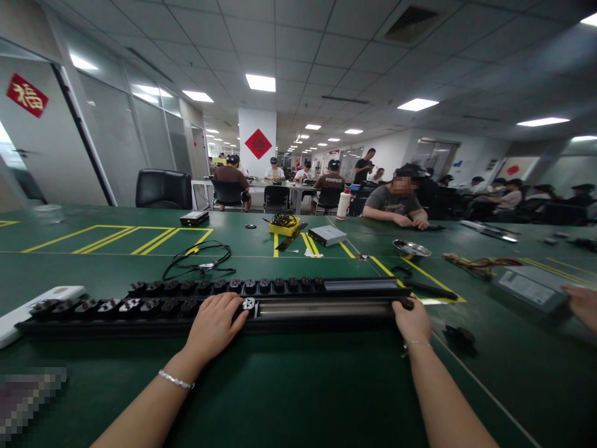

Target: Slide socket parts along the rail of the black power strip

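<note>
A long black power strip rail (pixel 321 309) lies across the green table in front of me, with several black socket modules (pixel 107 306) seated along its left half. My left hand (pixel 215 325) rests on the rail near its middle, fingers curled over a socket module (pixel 249 304) at the end of the row. My right hand (pixel 412 320) grips the rail's right end, fingers closed on it. A second black rail (pixel 261 285) with several sockets lies just behind, parallel to the first.
A white strip (pixel 28 311) lies at the far left. A black cable (pixel 200 261), yellow box (pixel 284 225), grey box (pixel 327 234), metal bowl (pixel 412 249) and power supply (pixel 525 287) sit beyond. Another person's hand (pixel 583 305) is at right; people sit behind.
</note>
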`<state>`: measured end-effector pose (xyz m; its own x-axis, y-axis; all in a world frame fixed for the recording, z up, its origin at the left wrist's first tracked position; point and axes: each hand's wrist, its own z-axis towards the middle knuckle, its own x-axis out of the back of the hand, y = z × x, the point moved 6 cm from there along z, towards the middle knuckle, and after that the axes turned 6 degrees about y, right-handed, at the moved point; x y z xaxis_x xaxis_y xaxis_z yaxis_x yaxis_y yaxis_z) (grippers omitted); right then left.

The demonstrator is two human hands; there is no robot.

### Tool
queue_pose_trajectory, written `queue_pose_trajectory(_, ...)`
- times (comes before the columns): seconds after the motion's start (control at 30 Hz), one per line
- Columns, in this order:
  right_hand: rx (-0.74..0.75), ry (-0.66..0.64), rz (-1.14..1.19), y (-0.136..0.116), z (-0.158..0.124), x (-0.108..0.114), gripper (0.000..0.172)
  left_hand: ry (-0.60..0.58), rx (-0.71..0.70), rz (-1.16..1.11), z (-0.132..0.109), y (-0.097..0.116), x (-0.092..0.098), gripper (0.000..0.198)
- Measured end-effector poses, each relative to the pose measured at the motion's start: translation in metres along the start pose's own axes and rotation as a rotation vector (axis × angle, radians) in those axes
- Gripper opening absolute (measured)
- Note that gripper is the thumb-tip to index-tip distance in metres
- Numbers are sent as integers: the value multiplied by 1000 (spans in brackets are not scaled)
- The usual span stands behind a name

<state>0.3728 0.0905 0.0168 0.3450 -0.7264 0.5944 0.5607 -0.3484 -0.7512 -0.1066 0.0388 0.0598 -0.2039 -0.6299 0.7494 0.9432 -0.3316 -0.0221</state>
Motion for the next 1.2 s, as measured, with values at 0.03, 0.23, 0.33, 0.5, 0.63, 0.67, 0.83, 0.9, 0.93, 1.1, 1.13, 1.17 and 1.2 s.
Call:
queue_pose_trajectory(0.03, -1, 4, 8, 0, 0, 0, 39, 3, 0, -2, 0, 0, 0, 28)
queue_pose_trajectory(0.23, 8, 34, 18, 0, 0, 0, 35, 21, -6, -19, 0, -1, 0, 28)
queue_pose_trajectory(0.33, -10, 5, -3, 1, 0, -2, 37, 9, 1, -15, 0, -1, -1, 28)
queue_pose_trajectory(0.5, 12, -3, 5, 0, 1, -3, 39, 8, 6, -14, 0, -1, 0, 27)
queue_pose_trajectory(0.63, 5, 3, -2, -1, 0, -2, 39, 17, 1, -13, 0, -1, 0, 27)
queue_pose_trajectory(0.67, -10, -1, -8, 0, -1, -2, 40, 19, 0, -12, 0, -1, 0, 27)
queue_pose_trajectory(0.83, -70, -3, -10, 2, -3, 1, 44, 17, -5, -9, 0, 0, 0, 28)
queue_pose_trajectory(0.9, -49, 0, -8, 1, -3, 1, 42, 16, -4, -8, 0, 1, 1, 28)
queue_pose_trajectory(0.93, -36, 0, -8, 1, -2, 1, 41, 16, -3, -9, 0, 1, 1, 28)
queue_pose_trajectory(1.1, -22, 4, -1, 2, 1, 1, 40, 10, -1, -7, 0, 0, -1, 28)
queue_pose_trajectory(1.13, -25, 5, 1, 3, 1, 1, 40, 7, -1, -5, 0, -1, -1, 28)
queue_pose_trajectory(1.17, -29, 5, 5, 3, 1, 1, 39, 6, -2, -4, 0, -1, -2, 29)
queue_pose_trajectory(1.2, -32, 8, 11, 3, 1, 2, 39, 6, -2, -3, 0, -1, -2, 29)
